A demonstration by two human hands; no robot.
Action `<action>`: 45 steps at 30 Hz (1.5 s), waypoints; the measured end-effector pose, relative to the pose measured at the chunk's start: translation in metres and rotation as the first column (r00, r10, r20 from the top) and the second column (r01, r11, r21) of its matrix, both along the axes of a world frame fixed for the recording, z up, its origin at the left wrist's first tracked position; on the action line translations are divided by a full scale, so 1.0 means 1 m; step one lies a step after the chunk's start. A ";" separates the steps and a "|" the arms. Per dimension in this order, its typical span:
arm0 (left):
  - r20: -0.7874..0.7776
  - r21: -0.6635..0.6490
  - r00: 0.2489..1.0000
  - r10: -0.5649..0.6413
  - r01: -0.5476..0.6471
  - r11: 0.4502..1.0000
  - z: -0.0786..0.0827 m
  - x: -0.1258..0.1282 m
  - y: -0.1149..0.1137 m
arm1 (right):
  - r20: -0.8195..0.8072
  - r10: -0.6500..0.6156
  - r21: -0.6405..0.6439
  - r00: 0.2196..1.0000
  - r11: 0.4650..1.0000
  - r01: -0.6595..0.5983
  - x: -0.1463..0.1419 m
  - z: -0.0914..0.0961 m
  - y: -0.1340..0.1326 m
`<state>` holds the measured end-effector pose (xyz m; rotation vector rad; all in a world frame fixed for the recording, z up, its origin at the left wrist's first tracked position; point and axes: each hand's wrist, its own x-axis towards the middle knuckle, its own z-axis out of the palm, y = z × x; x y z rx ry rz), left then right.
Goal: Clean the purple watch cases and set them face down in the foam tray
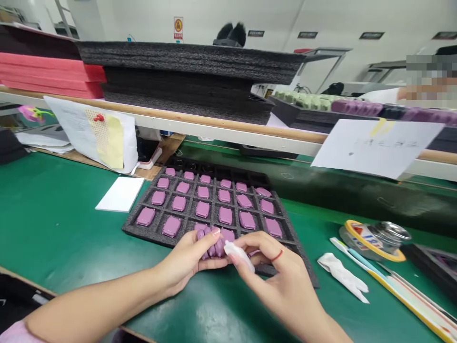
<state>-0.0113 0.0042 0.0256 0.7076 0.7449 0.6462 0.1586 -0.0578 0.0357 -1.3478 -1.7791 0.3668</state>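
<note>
- One left hand (189, 255): a stack of ridged purple pieces (213, 250) (count partly hidden) is gripped over the tray's near edge.
- One right hand (276, 269): one small white wad (241, 256) is pinched beside the stack.
- One compartmented black foam tray (139, 232): at least twenty rounded-rectangular purple pieces (202, 209) are held.

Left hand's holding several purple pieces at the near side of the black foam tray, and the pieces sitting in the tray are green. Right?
One fix: the pieces in the tray are purple, not green; the head view shows it. The left hand does hold several purple pieces at the near side of the black foam tray.
</note>
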 end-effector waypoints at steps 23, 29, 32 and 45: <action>-0.064 0.010 0.998 -0.015 0.016 1.000 0.000 0.003 -0.001 | -0.229 -0.069 -0.114 0.971 0.993 0.044 -0.025 -0.024 0.007; -0.063 0.015 0.997 -0.039 0.040 0.999 -0.001 0.005 -0.002 | -0.330 -0.072 -0.131 0.941 0.991 0.030 -0.021 -0.026 0.004; -0.083 0.025 0.996 -0.044 0.047 0.999 -0.001 0.006 -0.003 | -0.232 -0.060 -0.030 0.971 0.998 0.054 -0.021 -0.024 0.007; -0.141 -0.036 0.989 -0.037 0.032 0.999 -0.002 0.001 0.001 | 0.019 -0.639 0.025 0.769 0.769 0.638 0.072 -0.019 -0.011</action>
